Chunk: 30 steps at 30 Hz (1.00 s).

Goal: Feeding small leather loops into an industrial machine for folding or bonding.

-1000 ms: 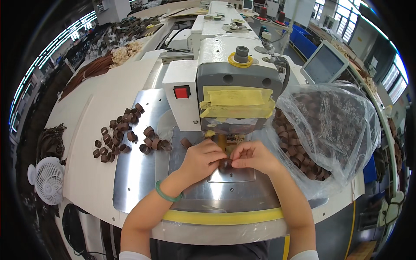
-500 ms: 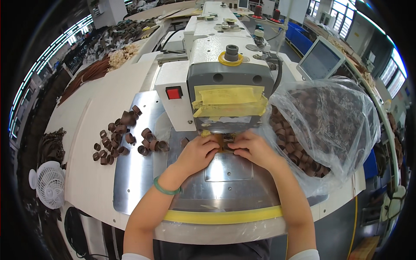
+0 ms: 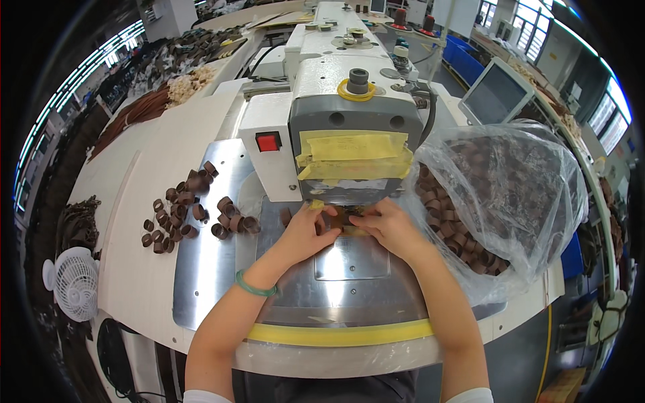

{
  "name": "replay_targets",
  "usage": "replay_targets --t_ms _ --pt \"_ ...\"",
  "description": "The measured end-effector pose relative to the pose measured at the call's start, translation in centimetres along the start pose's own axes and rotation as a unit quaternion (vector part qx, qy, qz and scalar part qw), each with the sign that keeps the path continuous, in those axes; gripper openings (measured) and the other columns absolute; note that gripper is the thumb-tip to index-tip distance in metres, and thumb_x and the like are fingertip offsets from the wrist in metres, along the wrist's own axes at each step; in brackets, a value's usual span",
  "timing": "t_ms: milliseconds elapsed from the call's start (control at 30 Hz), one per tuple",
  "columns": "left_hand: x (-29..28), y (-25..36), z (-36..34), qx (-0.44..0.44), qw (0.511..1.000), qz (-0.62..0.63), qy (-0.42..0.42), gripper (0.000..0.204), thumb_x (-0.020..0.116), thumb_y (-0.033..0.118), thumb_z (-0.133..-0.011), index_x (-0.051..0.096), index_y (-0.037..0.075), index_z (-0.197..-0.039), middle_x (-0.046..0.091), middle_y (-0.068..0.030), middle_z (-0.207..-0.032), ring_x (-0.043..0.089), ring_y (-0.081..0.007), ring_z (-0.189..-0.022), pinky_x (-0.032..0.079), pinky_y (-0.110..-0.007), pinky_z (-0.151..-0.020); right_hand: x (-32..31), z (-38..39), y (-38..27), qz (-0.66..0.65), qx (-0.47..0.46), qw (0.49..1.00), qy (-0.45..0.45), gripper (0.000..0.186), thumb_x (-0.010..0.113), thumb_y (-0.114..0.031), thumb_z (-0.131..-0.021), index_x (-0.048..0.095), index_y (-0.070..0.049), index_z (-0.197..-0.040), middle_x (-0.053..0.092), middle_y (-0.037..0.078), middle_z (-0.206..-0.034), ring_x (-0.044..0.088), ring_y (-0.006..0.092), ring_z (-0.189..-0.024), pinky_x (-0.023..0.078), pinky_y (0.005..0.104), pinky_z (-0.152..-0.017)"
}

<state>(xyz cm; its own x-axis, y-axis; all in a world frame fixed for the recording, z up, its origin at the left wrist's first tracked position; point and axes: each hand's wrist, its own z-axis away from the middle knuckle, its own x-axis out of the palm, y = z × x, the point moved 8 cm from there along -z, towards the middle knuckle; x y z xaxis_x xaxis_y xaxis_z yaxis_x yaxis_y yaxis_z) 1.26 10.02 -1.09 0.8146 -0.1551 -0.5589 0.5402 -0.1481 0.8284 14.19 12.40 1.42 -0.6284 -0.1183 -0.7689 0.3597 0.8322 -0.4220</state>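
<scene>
A head-worn fisheye looks down and forward from close above both hands [image 3: 390, 230] toward a machine [image 3: 336, 91]

Fingers [image 3: 367, 220] — below the machine head [image 3: 363, 121]

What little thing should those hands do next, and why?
Maybe slide the left hand and right hand back a bit over the shiny metal plate. Their fingers are right by the bottom of the big machine head, where they might get pinched. Whether they grip anything there is hard to see.
</scene>
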Motion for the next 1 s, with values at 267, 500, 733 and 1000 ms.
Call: replay_targets --t_ms 267,500,733,1000 --pt "-0.3 -0.9 -1.3 0.057 0.976 -0.052 0.203 0.028 0.072 0.021 -0.065 0.066 0.0 -0.083 0.064 -0.0085 -0.068 0.058 -0.0139 -0.058 0.046 -0.024 -0.058 -0.1 -0.3 -0.3 0.04 0.028 0.997 0.053 0.018 0.065 -0.01 -0.067 0.067 -0.01 -0.084 0.053 0.007 -0.077 0.051 0.0241 -0.079 0.045 0.0332 -0.069" --pt "-0.4 -1.0 -1.8 0.022 0.974 -0.057 0.22 0.023 0.07 0.025 -0.063 0.068 0.006 -0.076 0.063 -0.0099 -0.064 0.06 -0.0225 -0.057 0.048 -0.028 -0.059 0.5 -0.3 2.8 -0.083 0.201 0.974 0.059 0.017 0.068 -0.008 -0.065 0.065 -0.003 -0.081 0.059 0.011 -0.077 0.058 0.0251 -0.069 0.047 0.032 -0.063" --pt "-0.2 -1.4 -1.8 -0.018 0.979 -0.064 0.191 0.025 0.071 0.02 -0.066 0.066 0.0 -0.08 0.065 -0.0095 -0.071 0.06 -0.0147 -0.06 0.047 -0.025 -0.059 0.1 -0.2 3.3 -0.096 0.276 0.955 0.056 0.02 0.072 -0.008 -0.061 0.064 0.001 -0.076 0.059 0.013 -0.072 0.059 0.0221 -0.061 0.047 0.0301 -0.058" --pt "-0.1 -1.9 -1.9 -0.021 0.982 -0.043 0.185 0.026 0.071 0.02 -0.066 0.066 -0.001 -0.081 0.064 -0.0097 -0.07 0.059 -0.0134 -0.06 0.047 -0.024 -0.059 0.4 -0.2 3.2 -0.096 0.261 0.959 0.062 0.02 0.072 -0.007 -0.061 0.064 0.001 -0.076 0.059 0.013 -0.072 0.059 0.0223 -0.061 0.047 0.0301 -0.058"
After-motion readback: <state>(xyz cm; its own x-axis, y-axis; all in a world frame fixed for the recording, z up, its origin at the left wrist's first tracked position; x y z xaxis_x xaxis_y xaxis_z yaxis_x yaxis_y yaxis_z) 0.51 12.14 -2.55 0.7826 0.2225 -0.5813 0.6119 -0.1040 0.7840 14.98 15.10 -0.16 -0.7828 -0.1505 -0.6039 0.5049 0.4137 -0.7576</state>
